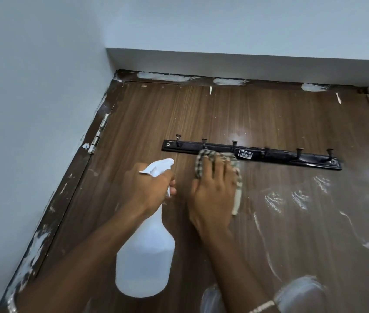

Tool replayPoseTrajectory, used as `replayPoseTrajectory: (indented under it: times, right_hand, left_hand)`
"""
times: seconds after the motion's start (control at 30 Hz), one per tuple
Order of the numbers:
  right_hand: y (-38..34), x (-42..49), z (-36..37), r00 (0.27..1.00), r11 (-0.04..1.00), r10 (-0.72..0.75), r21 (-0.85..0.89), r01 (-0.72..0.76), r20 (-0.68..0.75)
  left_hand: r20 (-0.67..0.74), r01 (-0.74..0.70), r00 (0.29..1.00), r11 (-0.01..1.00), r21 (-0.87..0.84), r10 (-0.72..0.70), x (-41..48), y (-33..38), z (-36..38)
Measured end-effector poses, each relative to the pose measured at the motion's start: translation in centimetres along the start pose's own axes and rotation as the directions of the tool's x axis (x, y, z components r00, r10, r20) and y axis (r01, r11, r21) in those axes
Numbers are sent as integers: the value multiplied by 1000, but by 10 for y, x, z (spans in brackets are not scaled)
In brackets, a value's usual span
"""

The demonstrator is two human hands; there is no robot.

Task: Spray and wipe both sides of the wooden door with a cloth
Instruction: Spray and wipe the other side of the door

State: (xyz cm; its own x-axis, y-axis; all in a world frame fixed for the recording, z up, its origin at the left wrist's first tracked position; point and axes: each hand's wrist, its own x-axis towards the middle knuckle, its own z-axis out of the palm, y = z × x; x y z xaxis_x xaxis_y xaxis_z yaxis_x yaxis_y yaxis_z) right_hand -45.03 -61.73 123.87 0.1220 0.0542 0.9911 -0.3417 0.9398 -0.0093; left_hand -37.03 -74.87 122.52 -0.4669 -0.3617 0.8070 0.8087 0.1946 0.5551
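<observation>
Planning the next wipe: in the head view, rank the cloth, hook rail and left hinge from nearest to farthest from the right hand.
1. cloth: under the right hand, pressed on the door.
2. hook rail: just above the fingertips.
3. hinge: far left, at the door's edge.

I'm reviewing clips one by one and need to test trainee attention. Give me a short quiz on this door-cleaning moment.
1. True or false: the left hand grips the spray bottle.
2. The right hand presses the checked cloth against the door. Where?
A) on the hinge
B) just below the black hook rail, its top edge on the rail
C) on the top frame
3. Fill in: whitish streaks show on the door to the ___ of the right hand.

Key: 1 true; 2 B; 3 right.
</observation>
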Motion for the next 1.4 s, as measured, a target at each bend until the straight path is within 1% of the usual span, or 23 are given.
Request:
replayPoseTrajectory:
  times: [0.03,0.1,0.13,0.2,0.27,0.33,0.4,0.5,0.53,0.57,0.6,0.67,0.7,0.83,0.87,0.93,1.07,1.13,1.2,1.23,1.27,1.33,1.4]
  right_hand:
    - [-4,2,5,995,995,-99,-7,99,32]
    - [1,8,8,956,960,-277,-20,280,94]
    - [8,13,6,936,940,-337,-13,340,104]
    - [29,21,-4,908,915,-401,5,403,118]
    - [57,21,-18,919,925,-377,-4,380,113]
    - [87,18,-35,950,953,-296,-31,300,95]
    - [111,10,-48,980,979,-194,-46,196,46]
    - [111,3,-52,999,999,-37,-12,37,-15]
    - [102,2,-48,1000,1000,-18,4,18,-14]
    - [91,2,-42,999,999,-44,13,44,-3]
    - [80,3,-35,993,993,-114,14,114,12]
    - [63,9,-20,958,960,-281,28,280,57]
    - [59,14,-17,936,940,-342,47,339,87]
    - [84,21,-33,872,894,-449,99,438,196]
    - [97,19,-41,870,897,-442,90,433,219]
    - [131,15,-58,903,930,-366,60,362,226]
    - [187,2,-89,988,990,-127,-44,131,89]
    - [187,-5,-90,1000,998,-17,-65,19,25]
    - [169,-9,-83,998,995,64,-71,-64,-3]
    - [158,-8,-76,998,995,67,-72,-68,-5]
    - [146,-7,-69,999,997,38,-72,-38,4]
    - [125,-3,-54,994,993,-95,-59,98,47]
    - [115,3,-45,968,971,-232,-38,237,94]
  left_hand:
    - [-2,10,1000,1000,4,-10,-2,1,3]
    - [-14,27,1000,1000,6,-27,-3,0,9]
    - [-26,18,1000,999,27,-17,-4,1,12]
    - [-53,1,999,997,72,3,-9,2,21]
    - [-75,-13,997,998,62,18,-17,5,29]
    - [-86,-31,996,996,85,39,-24,6,36]
    - [-79,-35,996,993,110,44,-30,9,42]
    - [-56,-50,997,992,120,57,-38,10,48]
    - [-63,-51,996,990,131,59,-40,10,49]
    - [-69,-50,996,988,147,61,-43,12,51]
    - [-77,-44,995,986,159,56,-45,13,52]
    - [-102,-37,993,988,152,53,-52,19,54]
    - [-112,-33,992,987,155,51,-54,21,56]
    - [-118,-7,993,981,193,30,-63,27,61]
    - [-119,-4,992,980,198,28,-66,29,62]
    - [-116,-6,993,978,209,31,-71,30,65]
    - [-102,2,994,969,247,24,-75,32,72]
    - [-93,9,996,961,278,17,-78,35,74]
    - [-90,7,996,954,301,21,-80,37,76]
    - [-90,5,996,951,308,23,-81,38,77]
    - [-87,6,996,950,312,22,-82,40,78]
    - [-83,4,996,951,308,23,-84,41,81]
    - [-85,14,996,954,299,12,-88,44,85]
